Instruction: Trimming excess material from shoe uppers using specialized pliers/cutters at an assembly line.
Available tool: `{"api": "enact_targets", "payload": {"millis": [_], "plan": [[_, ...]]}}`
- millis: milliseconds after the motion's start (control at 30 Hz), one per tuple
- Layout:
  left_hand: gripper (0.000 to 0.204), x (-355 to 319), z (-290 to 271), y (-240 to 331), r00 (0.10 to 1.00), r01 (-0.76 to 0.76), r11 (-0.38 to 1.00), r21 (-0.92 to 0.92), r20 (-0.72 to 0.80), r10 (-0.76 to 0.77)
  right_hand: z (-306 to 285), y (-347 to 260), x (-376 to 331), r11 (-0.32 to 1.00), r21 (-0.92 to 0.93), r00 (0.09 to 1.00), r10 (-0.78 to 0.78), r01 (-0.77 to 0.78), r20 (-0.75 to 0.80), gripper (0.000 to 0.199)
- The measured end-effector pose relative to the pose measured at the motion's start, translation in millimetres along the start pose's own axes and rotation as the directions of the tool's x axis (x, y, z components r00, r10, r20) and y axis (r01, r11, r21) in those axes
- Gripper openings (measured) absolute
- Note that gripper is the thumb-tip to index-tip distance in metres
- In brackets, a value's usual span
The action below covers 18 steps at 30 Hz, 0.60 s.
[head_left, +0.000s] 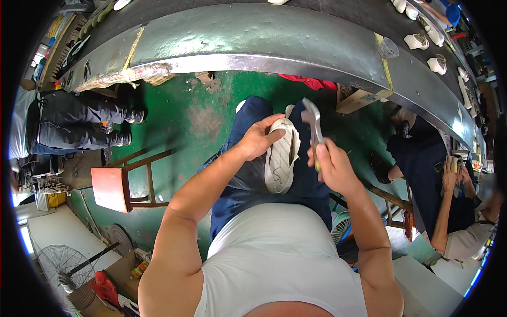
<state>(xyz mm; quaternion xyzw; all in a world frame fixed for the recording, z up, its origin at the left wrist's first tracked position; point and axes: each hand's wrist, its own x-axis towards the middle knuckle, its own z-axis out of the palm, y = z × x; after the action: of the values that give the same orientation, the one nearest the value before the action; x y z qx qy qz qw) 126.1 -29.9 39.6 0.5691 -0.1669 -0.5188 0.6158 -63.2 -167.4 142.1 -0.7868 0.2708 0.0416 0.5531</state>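
A white shoe (281, 164) lies across my lap, its sole side turned up and loose, crumpled material around its edge. My left hand (259, 139) grips the far end of the shoe, thumb over the top and fingers along the side. In my right hand (335, 166) is a hammer (313, 119), held by its handle just right of the shoe. The hammer's metal head is raised and stands apart from the shoe. Part of the handle is hidden by my fingers.
A long metal-edged workbench (232, 34) curves across in front of my knees. White shoes (416, 42) stand on a dark surface at far right. A wooden stool (112, 185) and a fan (66, 274) are on the left. Co-workers sit at right (422, 158) and stand at left (79, 119).
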Motion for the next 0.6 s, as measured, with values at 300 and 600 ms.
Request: {"api": "enact_targets", "payload": {"millis": [300,600], "plan": [[0.071,7.4,-1.0,3.2,0.980,0.126,0.988,0.091,0.143,-0.138,26.1,43.2,28.3,0.925,-0.374,0.997,-0.077,0.074,0.007,0.044],[0.040,-9.3,-4.5,-42.8,0.991,0.130,0.775,0.618,-0.089,-0.095,50.1,78.7,26.0,0.989,-0.110,0.949,0.061,-0.099,-0.309,0.055]]}}
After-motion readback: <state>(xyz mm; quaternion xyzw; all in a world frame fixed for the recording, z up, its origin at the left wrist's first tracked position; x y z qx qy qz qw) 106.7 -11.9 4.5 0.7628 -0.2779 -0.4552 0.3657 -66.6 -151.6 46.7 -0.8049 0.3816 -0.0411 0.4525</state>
